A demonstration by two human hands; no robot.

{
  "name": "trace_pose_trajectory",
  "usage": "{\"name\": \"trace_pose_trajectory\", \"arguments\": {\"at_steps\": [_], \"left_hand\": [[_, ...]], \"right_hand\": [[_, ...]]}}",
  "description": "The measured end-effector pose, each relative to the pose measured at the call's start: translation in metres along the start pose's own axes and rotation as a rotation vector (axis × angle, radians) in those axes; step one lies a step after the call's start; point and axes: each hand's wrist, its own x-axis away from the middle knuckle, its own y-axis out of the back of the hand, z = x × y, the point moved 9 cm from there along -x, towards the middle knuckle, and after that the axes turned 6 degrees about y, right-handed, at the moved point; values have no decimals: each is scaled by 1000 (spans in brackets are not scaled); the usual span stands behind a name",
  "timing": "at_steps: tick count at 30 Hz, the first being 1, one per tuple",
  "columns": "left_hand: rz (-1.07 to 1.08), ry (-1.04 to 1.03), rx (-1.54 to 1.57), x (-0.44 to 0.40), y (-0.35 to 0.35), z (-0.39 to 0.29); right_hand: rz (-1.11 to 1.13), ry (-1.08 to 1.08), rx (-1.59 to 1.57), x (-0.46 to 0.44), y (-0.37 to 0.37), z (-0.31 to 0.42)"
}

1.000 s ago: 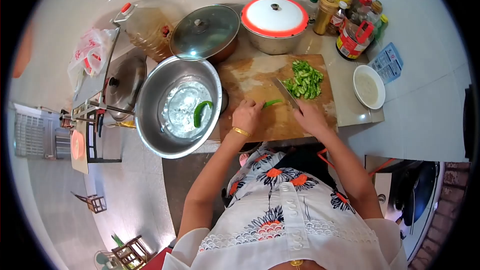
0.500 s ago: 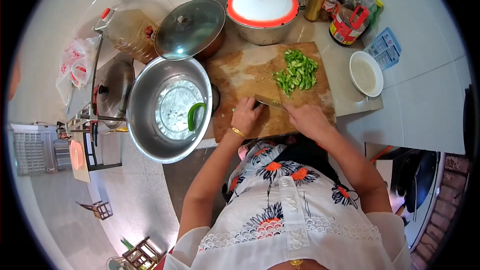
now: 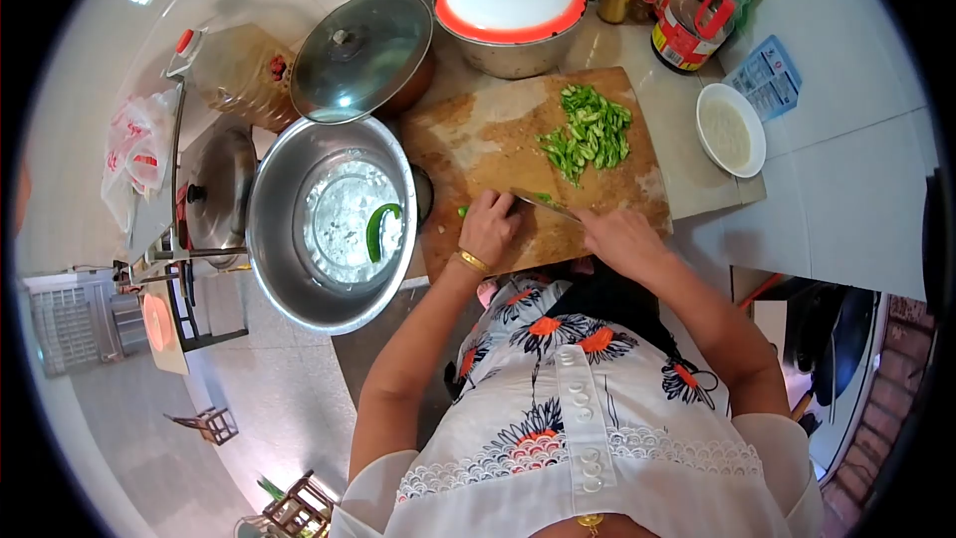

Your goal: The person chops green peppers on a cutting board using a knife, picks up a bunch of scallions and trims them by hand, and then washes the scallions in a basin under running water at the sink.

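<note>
My right hand (image 3: 623,242) grips the handle of a kitchen knife (image 3: 554,207), its blade pointing left across the wooden cutting board (image 3: 468,139). Close to the blade tip, my left hand (image 3: 489,229) is closed on a green chili pepper (image 3: 463,210); only its end shows past the fingers. A few green bits lie along the blade. Farther back on the board sits a pile of sliced green peppers (image 3: 588,134). One whole green pepper (image 3: 376,231) rests in the large metal basin (image 3: 261,229) at the board's left.
Behind the board stand a glass-lidded pot (image 3: 373,50) and a pot with a white, red-rimmed lid (image 3: 510,0). Several seasoning bottles (image 3: 687,30) crowd the back right corner. A white bowl of cloudy liquid (image 3: 729,130) is at the right edge of the counter.
The whole view has shifted slightly. The knife blade now shows a green piece beside it, and the pepper end peeks out left of my left hand. Both hands keep their holds.
</note>
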Motion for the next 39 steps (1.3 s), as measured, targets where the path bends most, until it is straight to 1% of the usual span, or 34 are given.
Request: {"name": "trace_pose_trajectory", "arguments": {"at_steps": [4,6,9,11,12,14,15,17,22,25,26,27,28,30,31,32,33,36,38,39], "left_hand": [[32,-17,-3,-3,-4,-1],[-54,-55,86,-6,9,-6],[-47,-53,51,-4,6,-4],[-12,-44,11,-1,0,-1],[22,-30,-23,-1,-3,0],[-5,-44,-29,0,0,-1],[-23,-58,-36,0,2,-2],[-28,-70,-65,2,2,-4],[-15,-120,-74,4,-2,-5],[-6,-70,-30,3,-3,-3],[-58,-36,-1,2,2,-2],[-111,-4,29,2,7,-1],[-112,-5,28,2,7,-1],[-91,-56,-26,2,7,-4],[-92,-57,-31,2,8,-4],[-51,-64,-76,3,4,-5],[-14,-70,-121,3,1,-6],[-27,-88,-147,3,-2,-6],[-63,-102,-151,4,0,-7],[-95,-119,-156,5,3,-8]], "right_hand": [[5,-34,-31,-9,3,2],[20,-54,-41,-19,2,8],[0,-82,-10,-34,-10,2],[-56,-133,-116,-34,-13,-11],[-59,-133,-115,-29,-11,-13],[-138,-40,-131,-20,5,-5],[-137,-38,-129,-16,7,-1],[-49,-84,4,-9,1,2],[-42,-61,45,-5,-5,10],[-28,-72,49,-9,-7,15],[-11,-86,62,-11,-9,17],[-10,-86,61,-16,-12,19],[-37,-85,49,-23,-13,20],[-73,-84,39,-34,-13,13],[-53,-107,-34,-39,-15,6],[-31,-132,-109,-40,-19,2],[-35,-131,-108,-38,-17,0],[-88,-122,-104,-26,-8,-7],[-221,26,-15,-16,2,7],[-219,29,-15,-14,4,10]]}}
